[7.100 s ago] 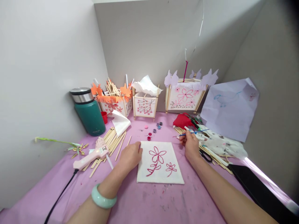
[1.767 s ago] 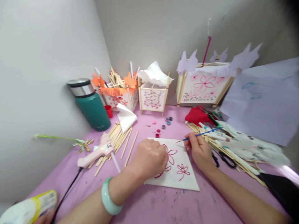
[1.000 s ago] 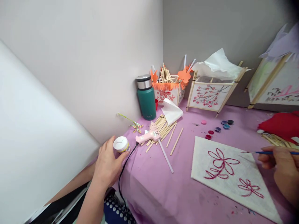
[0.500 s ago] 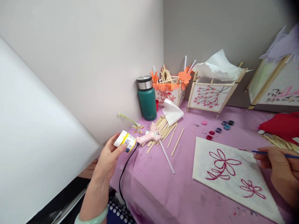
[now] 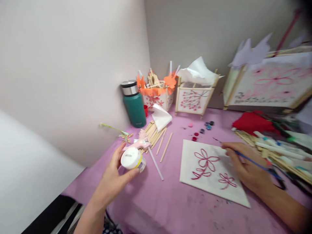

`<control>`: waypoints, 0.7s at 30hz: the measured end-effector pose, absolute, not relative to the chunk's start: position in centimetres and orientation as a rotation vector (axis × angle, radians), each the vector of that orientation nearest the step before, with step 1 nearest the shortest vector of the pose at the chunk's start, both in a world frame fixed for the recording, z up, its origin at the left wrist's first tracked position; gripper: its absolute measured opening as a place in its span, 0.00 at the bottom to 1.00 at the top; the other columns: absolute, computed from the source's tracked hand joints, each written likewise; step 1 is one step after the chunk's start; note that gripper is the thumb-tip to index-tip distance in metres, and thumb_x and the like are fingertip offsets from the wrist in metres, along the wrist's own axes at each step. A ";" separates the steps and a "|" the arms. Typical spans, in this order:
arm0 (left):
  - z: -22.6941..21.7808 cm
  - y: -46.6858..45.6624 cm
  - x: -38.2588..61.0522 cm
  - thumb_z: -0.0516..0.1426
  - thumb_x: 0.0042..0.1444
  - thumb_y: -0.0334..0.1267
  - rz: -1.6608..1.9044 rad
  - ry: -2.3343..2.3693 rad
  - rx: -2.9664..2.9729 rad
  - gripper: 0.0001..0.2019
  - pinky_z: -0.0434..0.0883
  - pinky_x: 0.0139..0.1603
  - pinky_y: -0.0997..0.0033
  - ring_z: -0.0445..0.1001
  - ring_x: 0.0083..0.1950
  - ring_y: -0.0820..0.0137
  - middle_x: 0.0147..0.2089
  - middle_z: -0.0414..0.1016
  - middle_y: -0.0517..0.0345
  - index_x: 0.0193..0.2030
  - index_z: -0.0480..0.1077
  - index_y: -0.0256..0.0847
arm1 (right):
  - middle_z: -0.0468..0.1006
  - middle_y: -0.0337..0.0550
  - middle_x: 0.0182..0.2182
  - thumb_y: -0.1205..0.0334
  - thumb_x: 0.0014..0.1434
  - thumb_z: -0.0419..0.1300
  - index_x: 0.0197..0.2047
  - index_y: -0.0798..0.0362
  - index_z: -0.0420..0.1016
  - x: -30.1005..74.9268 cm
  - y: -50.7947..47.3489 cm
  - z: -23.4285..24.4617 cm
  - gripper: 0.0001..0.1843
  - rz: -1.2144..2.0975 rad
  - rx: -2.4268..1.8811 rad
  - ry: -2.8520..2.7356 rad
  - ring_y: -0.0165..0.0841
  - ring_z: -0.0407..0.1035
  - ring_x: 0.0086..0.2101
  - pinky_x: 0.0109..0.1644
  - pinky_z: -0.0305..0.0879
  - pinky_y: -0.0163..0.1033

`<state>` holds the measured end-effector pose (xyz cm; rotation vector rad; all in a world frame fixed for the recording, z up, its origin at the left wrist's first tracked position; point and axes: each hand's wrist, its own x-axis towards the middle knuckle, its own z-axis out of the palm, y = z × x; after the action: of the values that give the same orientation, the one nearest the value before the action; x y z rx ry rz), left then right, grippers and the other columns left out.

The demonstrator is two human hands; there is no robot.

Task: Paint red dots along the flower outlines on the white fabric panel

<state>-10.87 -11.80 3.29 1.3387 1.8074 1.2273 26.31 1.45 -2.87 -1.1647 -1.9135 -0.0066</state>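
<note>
My left hand (image 5: 117, 178) curls round a small jar (image 5: 131, 158) with a white lid and a yellow band, thumb against its near side. Whether the jar's base touches the cloth I cannot tell. Between the fingers of my right hand (image 5: 243, 162) is a thin blue paintbrush (image 5: 253, 161), its dark tip pointing left above the top edge of a white fabric panel (image 5: 192, 152). Dark pink outlines of two flowers are on the panel. Just behind the jar lies a pink glue gun (image 5: 142, 142) with a long glue stick (image 5: 156, 164).
Small paint pots (image 5: 202, 131) sit behind the panel. Wooden sticks (image 5: 156, 135), a green bottle (image 5: 135, 109) and painted lanterns (image 5: 192, 100) stand or lie farther back. Markers (image 5: 280, 148) and a red cloth (image 5: 253, 123) crowd the right. A wall (image 5: 73, 81) borders the left.
My view has swung right. The jar has turned its lid up and come nearer, in front of the glue gun. My right hand with the paintbrush now shows more fully, brush tip raised behind the panel.
</note>
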 end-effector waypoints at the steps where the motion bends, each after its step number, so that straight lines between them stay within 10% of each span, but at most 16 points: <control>1: 2.8 -11.8 -10.4 0.64 0.45 0.41 1.139 1.866 1.449 0.43 0.59 0.62 0.52 0.60 0.64 0.55 0.64 0.61 0.48 0.66 0.48 0.47 | 0.76 0.46 0.38 0.58 0.62 0.50 0.43 0.48 0.71 26.1 1.3 -2.6 0.11 -0.027 -1.099 -1.966 0.36 0.71 0.39 0.45 0.66 0.43; 21: -3.0 -11.5 -10.1 0.57 0.48 0.54 0.881 2.071 1.772 0.41 0.60 0.61 0.47 0.59 0.64 0.51 0.66 0.57 0.52 0.67 0.45 0.50 | 0.72 0.50 0.45 0.75 0.57 0.48 0.56 0.52 0.65 27.1 5.3 -0.9 0.25 -0.507 -1.360 -2.627 0.39 0.66 0.42 0.45 0.56 0.43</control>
<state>-10.09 -11.53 -2.96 1.7720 2.0712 0.8808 27.07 5.34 -0.92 -1.3599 -2.6271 -0.5070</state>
